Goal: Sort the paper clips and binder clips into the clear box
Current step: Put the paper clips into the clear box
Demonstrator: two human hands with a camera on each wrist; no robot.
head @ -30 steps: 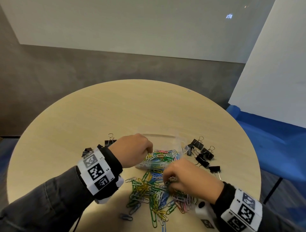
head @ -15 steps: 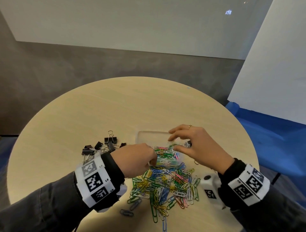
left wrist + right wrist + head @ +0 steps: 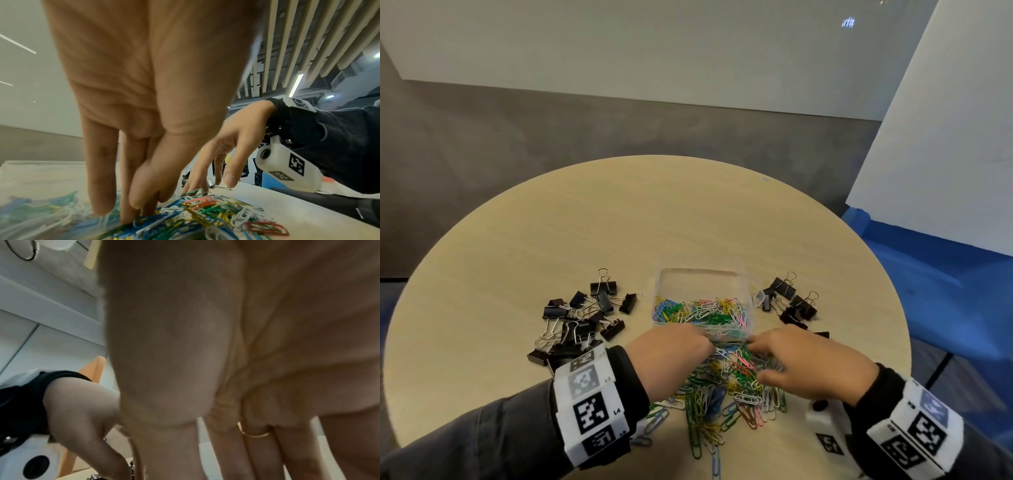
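A clear box (image 3: pixel 749 291) stands mid-table, its near half filled with coloured paper clips (image 3: pixel 702 310). A larger loose pile of paper clips (image 3: pixel 722 401) lies just in front of it. My left hand (image 3: pixel 707 344) reaches down into that pile at the box's near edge. In the left wrist view its fingers (image 3: pixel 100 186) point down with the thumb closed against them, the tips buried among paper clips (image 3: pixel 205 206). My right hand (image 3: pixel 756 363) sits opposite with spread fingers (image 3: pixel 230 172) touching the pile and the thumb apart. Black binder clips lie left (image 3: pixel 582 315) and right (image 3: pixel 791 301) of the box.
The round wooden table (image 3: pixel 619 222) is bare beyond the box. A blue seat (image 3: pixel 945 274) and a white panel (image 3: pixel 945 154) stand to the right, past the table's edge. The right wrist view shows mostly my palm and a ring (image 3: pixel 254 433).
My right hand has come back from above the box to the loose pile at its near edge. My left hand has shifted slightly forward into the same pile.
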